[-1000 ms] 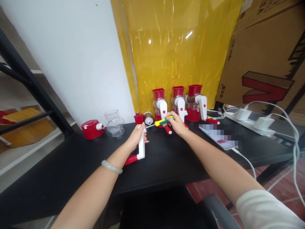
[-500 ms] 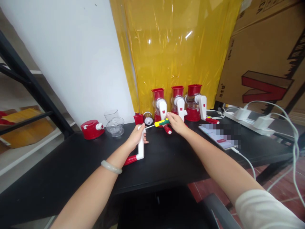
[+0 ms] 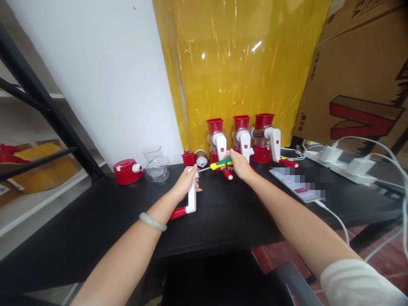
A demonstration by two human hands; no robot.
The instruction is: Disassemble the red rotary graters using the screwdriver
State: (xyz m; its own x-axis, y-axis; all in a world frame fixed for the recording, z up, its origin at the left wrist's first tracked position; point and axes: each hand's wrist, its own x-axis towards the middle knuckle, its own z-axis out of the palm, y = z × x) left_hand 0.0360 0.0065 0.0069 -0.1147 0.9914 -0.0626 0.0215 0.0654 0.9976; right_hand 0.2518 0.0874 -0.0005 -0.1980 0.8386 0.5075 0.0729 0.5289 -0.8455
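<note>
My left hand [image 3: 185,182] is closed around the upper end of a white crank handle [image 3: 191,197], whose red grip [image 3: 178,213] points left near the front of the table. In my right hand [image 3: 239,165] is a screwdriver [image 3: 221,163] with a yellow and green handle. Its metal shaft reaches left to the top of the crank; the exact contact of the tip is too small to make out. Just behind my hands stand a small red part [image 3: 188,159] and a metal grater drum [image 3: 200,158].
Three red and white rotary graters [image 3: 263,138] stand along the back. On the left are a red base [image 3: 128,171] and a clear plastic housing [image 3: 157,168]. A phone [image 3: 295,184] on a cable and a power strip [image 3: 341,165] with chargers lie right on the black table [image 3: 223,221].
The whole view has shifted slightly, so things appear a little further right. Both hands keep their hold, with the screwdriver still at the top of the crank handle.
</note>
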